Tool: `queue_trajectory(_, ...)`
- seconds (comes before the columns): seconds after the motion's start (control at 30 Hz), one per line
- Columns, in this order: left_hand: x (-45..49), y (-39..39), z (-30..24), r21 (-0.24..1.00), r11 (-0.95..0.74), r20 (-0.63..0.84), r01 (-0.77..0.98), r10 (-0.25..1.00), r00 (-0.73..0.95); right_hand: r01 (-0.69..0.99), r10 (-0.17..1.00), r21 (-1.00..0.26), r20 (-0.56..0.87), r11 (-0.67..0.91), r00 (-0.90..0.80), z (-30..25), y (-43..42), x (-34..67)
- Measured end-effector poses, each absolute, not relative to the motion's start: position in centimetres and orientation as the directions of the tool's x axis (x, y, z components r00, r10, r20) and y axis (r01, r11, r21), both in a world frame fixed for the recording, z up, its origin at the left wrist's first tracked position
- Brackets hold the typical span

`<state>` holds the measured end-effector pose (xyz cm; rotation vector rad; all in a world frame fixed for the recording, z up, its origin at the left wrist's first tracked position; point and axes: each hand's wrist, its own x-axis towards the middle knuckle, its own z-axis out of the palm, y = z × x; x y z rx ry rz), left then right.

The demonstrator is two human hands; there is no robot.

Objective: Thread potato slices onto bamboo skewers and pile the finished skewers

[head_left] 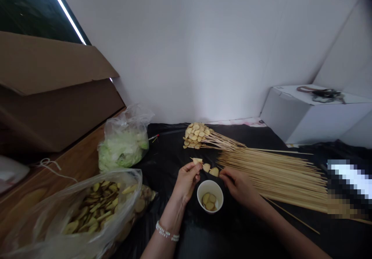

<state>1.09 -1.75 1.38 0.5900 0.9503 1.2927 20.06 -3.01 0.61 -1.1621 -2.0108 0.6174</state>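
Note:
Between my two hands a thin wooden skewer runs through several potato slices [214, 172]. My left hand [187, 177], with a beaded bracelet at the wrist, is closed on the skewer close to its pointed end, just below one slice. The fingers of my right hand [236, 182] are pinched at the other end, beside the last slice. Directly under them stands a white paper cup [220, 203] with a few loose potato slices [209, 201] at the bottom. Further back lies a pile of filled potato skewers [197, 135], their sticks pointing right.
Many bare skewers [279, 174] lie on the black table cover [197, 235] at right. A plastic bag of potato slices [100, 204] sits at left, with a bag of pale green vegetables [123, 148] behind it. A cardboard box [58, 108] and a white box [314, 112] flank the table.

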Motion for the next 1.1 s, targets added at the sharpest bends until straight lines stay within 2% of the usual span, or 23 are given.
queue_trajectory(0.17, 0.7, -1.6, 1.5, 0.782, 0.241, -0.286, -0.575, 0.958, 0.013, 0.538, 0.879, -0.696, 0.361, 0.476, -0.311, 0.7, -3.1, 20.1)
queue_trajectory(0.27, 0.0, -1.3, 1.8, 0.664, 0.269, -0.34, -0.698, 0.94, 0.039, 0.548, 0.883, -0.692, 0.374, 0.47, -0.284, 1.0, -3.1, 20.3)
queue_trajectory(0.37, -0.9, -1.0, 2.3, 0.501, 0.326, -0.382, -0.802, 0.915, 0.133, 0.556, 0.88, -0.683, 0.387, 0.474, -0.274, 1.1, -3.1, 20.4)
queue_trajectory(0.47, -1.5, -0.9, 2.5, 0.426, 0.347, -0.365, -0.835, 0.911, 0.193, 0.559, 0.871, -0.669, 0.4, 0.491, -0.286, 0.8, -3.2, 20.4)
queue_trajectory(0.73, -2.1, -1.0, 2.7, 0.422, 0.358, -0.339, -0.833, 0.914, 0.222, 0.597, 0.863, -0.623, 0.383, 0.505, -0.331, 0.2, -3.3, 20.3)
queue_trajectory(0.97, -1.7, -1.0, 2.6, 0.524, 0.278, -0.313, -0.805, 0.942, 0.122, 0.606, 0.866, -0.619, 0.38, 0.5, -0.325, 0.3, -3.1, 20.6)
queue_trajectory(1.1, -1.4, -0.9, 2.5, 0.532, 0.269, -0.319, -0.803, 0.942, 0.104, 0.602, 0.864, -0.62, 0.384, 0.503, -0.327, 0.3, -3.1, 20.6)
